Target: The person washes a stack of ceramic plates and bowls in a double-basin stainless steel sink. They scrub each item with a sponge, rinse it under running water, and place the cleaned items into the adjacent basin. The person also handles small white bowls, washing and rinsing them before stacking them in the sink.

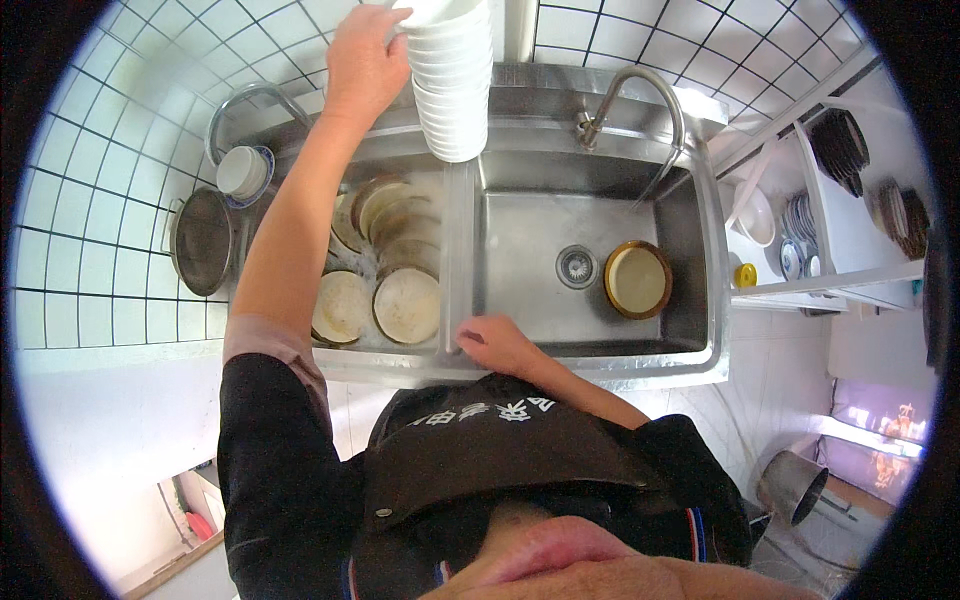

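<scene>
At the top, my left hand (367,64) reaches up to a tall stack of white bowls (450,105), with its index finger and thumb at the rim of the upper end. The stack stands at the back of the divider between two steel sinks. My right hand (495,343), fingers curled, rests at the front end of this divider (459,247); no object shows in it. In the left sink, several soiled plates (407,306) lie in cloudy, sudsy water. The right sink (525,225) holds a brown-rimmed round dish (639,279) beside the drain.
Curved faucets rise behind the left sink (259,90) and right sink (675,112). Small white bowls (241,172) and a dark round pan (202,241) are at the left. Shelves (832,281) with dishes stand at the right; a metal pot (791,486) is lower right.
</scene>
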Available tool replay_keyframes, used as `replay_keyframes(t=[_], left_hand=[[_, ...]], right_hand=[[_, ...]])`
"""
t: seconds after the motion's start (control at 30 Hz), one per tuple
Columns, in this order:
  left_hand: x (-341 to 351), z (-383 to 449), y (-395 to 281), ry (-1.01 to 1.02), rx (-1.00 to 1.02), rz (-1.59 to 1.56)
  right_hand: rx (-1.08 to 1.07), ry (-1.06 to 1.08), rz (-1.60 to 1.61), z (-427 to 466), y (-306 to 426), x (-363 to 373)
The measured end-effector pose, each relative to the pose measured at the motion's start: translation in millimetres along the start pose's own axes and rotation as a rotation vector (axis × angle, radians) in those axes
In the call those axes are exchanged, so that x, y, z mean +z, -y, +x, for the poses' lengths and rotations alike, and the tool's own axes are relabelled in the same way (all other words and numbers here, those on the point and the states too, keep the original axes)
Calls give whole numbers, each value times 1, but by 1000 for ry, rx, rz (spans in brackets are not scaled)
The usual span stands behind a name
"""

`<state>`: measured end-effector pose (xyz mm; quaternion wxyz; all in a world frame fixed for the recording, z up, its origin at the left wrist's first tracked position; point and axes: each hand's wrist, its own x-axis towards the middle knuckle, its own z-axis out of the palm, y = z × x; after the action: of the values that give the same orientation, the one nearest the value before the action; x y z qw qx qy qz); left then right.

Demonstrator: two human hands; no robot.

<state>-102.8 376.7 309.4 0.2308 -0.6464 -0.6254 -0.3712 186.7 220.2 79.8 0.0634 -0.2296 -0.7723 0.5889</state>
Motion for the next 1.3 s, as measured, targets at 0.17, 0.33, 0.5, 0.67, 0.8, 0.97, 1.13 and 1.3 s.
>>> replay_keyframes(t=[0.17,0.33,0.5,0.67,0.8,0.97,1.13,1.3], left_hand=[[24,23,14,218,109,93],[21,36,17,433,-2,65],[14,48,22,539,-88,18],[15,41,18,644,-180,128],[21,22,14,545,-293,121],[24,3,21,399,-289,109],[20,-5,30,333,-381,-78],[3,-17,53,265,-558,56]], right_hand=[[-29,-95,-57,-6,-9,-10],[99,-37,6,-8,-25,-12],[184,-53,82,-8,-40,-15],[379,-41,220,-11,-53,-12],[449,-59,123,-2,-51,-23],[277,-714,26,67,-25,-103],[-83,-943,-317,170,33,-179],[-286,-853,-109,228,81,-198]])
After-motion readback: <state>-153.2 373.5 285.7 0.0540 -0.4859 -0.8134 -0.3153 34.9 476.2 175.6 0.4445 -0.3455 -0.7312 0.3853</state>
